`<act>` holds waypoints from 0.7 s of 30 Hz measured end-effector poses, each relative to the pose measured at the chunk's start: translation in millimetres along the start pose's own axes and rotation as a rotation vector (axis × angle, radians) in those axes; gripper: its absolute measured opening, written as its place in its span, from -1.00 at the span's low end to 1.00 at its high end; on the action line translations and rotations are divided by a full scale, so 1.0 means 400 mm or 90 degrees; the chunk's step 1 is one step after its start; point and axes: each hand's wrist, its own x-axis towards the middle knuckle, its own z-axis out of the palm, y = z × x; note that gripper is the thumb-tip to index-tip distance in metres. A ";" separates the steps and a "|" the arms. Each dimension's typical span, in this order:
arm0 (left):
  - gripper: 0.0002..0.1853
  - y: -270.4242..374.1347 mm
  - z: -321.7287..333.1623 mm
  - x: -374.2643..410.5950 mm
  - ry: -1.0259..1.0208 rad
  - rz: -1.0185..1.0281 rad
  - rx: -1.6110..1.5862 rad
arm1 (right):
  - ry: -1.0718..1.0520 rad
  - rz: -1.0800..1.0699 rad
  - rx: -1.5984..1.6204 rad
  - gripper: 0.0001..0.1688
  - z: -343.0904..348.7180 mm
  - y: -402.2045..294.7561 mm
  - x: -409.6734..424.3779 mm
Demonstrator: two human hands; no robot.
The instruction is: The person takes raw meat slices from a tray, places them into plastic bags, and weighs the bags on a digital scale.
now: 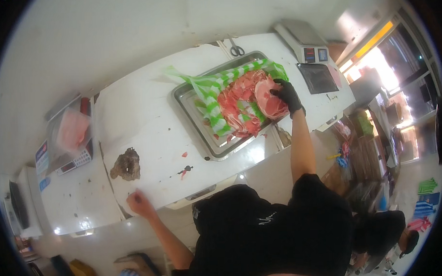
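My right hand (289,95), in a black glove, grips the right side of a stack of thin raw meat slices (270,99). That stack lies at the right end of a metal tray (188,117), partly over its rim. More sliced meat (231,101) curves in a loose ring on a green-and-white striped plastic bag (216,83) spread in the tray. My bare left hand (141,204) is curled at the front edge of the white counter (147,122), with nothing visible in it. Near it is a ragged brown patch (129,165) on the counter.
A digital scale (75,161) at left bears a clear bag of meat (73,130). Scissors (236,50) lie behind the tray. Another scale (301,36) stands at back right, near a flat black item (318,78). Another person (381,231) is at lower right.
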 end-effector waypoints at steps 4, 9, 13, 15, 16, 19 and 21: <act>-0.80 0.000 -0.006 -0.001 -0.009 -0.018 0.022 | 0.100 -0.038 -0.161 0.05 0.037 -0.050 -0.041; -0.79 0.000 -0.003 -0.001 0.002 0.002 0.046 | 0.032 -0.064 -0.169 0.21 0.066 0.012 -0.020; -0.79 -0.001 -0.003 -0.001 -0.012 -0.007 0.047 | -0.003 -0.041 -0.101 0.24 0.064 0.019 -0.006; -0.79 0.006 -0.007 -0.001 -0.017 -0.013 0.055 | 0.020 -0.027 -0.147 0.21 0.056 0.004 -0.019; -0.79 0.012 -0.010 0.001 -0.020 -0.018 0.053 | 0.031 -0.021 -0.170 0.20 0.056 -0.017 -0.028; -0.79 0.019 -0.009 0.003 -0.025 -0.026 0.043 | 0.101 -0.055 -0.162 0.07 0.066 -0.033 -0.036; -0.79 0.011 -0.005 0.002 -0.017 -0.025 0.043 | 0.124 -0.059 -0.191 0.00 0.062 -0.052 -0.036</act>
